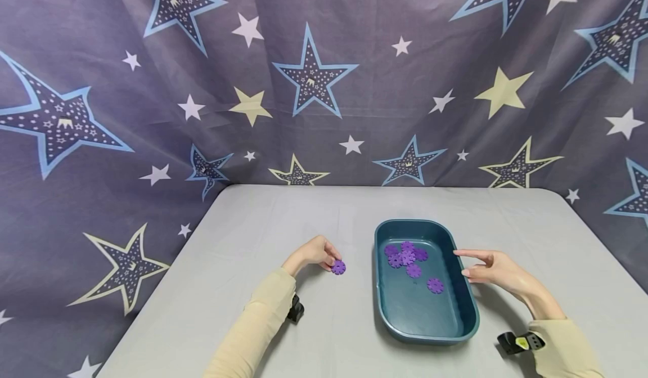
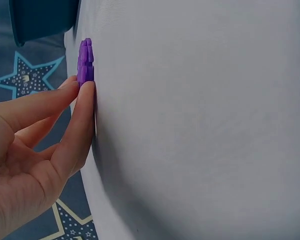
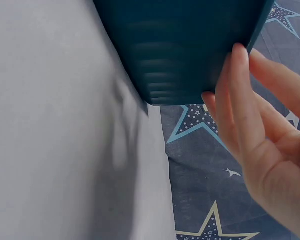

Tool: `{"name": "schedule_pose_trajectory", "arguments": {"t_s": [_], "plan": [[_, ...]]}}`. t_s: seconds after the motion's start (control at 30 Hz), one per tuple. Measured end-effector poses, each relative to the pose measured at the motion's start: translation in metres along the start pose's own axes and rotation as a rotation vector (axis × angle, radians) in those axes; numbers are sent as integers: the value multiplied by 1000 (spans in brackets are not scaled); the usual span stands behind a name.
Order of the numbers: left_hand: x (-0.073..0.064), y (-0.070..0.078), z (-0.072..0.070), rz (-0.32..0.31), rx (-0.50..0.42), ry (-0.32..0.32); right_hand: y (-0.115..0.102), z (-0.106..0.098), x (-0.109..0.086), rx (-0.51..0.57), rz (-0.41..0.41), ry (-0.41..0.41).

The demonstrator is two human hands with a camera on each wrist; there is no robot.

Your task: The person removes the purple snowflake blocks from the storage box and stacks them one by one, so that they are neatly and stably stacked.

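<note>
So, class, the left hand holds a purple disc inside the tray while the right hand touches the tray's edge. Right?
Not quite: the head view shows the left hand holding the purple disc outside the tray. The rest stands.

Your purple disc [image 1: 338,267], notched round its edge, is pinched in your left hand [image 1: 316,252], apart from the tray [image 1: 412,313] on its left. The tray is teal, round-cornered and upright; inside, matching discs [image 1: 408,257] overlap toward the far end, while a lone disc [image 1: 435,286] lies flat nearer you.
</note>
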State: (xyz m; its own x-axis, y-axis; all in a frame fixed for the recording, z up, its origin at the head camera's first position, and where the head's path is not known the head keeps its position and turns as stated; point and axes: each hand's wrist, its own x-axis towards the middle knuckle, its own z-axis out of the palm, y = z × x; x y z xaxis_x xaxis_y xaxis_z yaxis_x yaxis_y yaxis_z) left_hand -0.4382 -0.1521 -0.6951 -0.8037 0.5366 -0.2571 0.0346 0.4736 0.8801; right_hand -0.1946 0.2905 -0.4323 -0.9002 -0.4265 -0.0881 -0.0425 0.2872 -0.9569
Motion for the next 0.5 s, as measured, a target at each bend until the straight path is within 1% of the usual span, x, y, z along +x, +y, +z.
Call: {"name": "schedule_pose_trajectory", "arguments": {"t_s": [0.03, 0.07, 0.1, 0.13, 0.17, 0.2, 0.23, 0.27, 0.33, 0.4, 0.43, 0.5], "plan": [[16, -21, -2, -4, -13, -1, 0, 0, 0, 1, -1, 0], [27, -36, -3, 3, -19, -7, 0, 0, 0, 3, -2, 0], [32, -42, -4, 14, -27, -9, 0, 0, 0, 2, -3, 0], [31, -40, -4, 12, -39, -12, 0, 0, 0, 2, -5, 0], [26, -31, -3, 11, -41, -19, 0, 0, 0, 4, -7, 0], [14, -14, -2, 6, -35, -17, 1, 0, 0, 4, -8, 1], [-4, 12, 0, 3, -23, -20, 0, 0, 0, 2, -10, 1], [-24, 40, 2, 14, -1, -18, 1, 0, 0, 5, -10, 1], [-71, 109, 9, -10, 49, 0, 1, 0, 0, 8, -11, 1], [-116, 174, 15, -13, 85, 20, 1, 0, 1, 9, -12, 1], [-134, 201, 17, 1, 107, 29, 1, 0, 1, 11, -13, -1], [-162, 243, 22, 16, 139, 42, 2, 0, 1, 10, -14, -1]]}}
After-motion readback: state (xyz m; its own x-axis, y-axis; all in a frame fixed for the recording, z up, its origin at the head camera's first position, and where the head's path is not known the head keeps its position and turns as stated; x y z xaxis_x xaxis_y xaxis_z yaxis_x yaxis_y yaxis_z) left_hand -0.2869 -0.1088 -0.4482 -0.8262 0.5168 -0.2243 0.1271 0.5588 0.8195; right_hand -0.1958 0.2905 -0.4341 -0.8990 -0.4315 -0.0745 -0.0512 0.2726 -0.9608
